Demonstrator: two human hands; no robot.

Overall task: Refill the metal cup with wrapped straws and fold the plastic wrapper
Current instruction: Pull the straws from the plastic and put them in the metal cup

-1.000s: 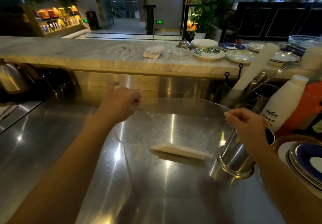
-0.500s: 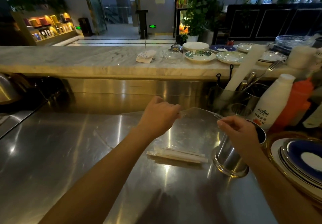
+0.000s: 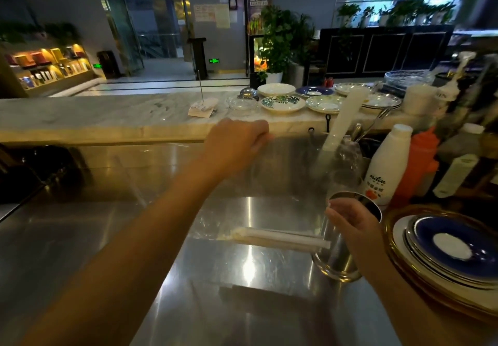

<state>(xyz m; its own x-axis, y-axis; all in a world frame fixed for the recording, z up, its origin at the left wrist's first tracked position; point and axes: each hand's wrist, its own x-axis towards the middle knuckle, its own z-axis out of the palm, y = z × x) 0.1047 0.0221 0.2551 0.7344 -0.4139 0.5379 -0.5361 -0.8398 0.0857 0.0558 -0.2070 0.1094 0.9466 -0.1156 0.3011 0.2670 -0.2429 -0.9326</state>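
Observation:
A clear plastic wrapper hangs stretched between my two hands above the steel counter. My left hand pinches its upper edge, raised high near the marble ledge. My right hand pinches the other corner, just in front of the metal cup. A small bundle of white wrapped straws lies sideways in the bottom of the wrapper, off the counter, with its right end next to the cup. Its shadow falls on the steel below. My right hand hides part of the cup's rim.
A white bottle and an orange bottle stand behind the cup. Stacked plates sit at the right edge. A utensil holder with a white sleeve stands at the back. Plates line the marble ledge.
My left hand has moved right and upward with the wrapper's edge. The wrapper and the straws in it have risen off the counter. My right hand has stayed by the cup.

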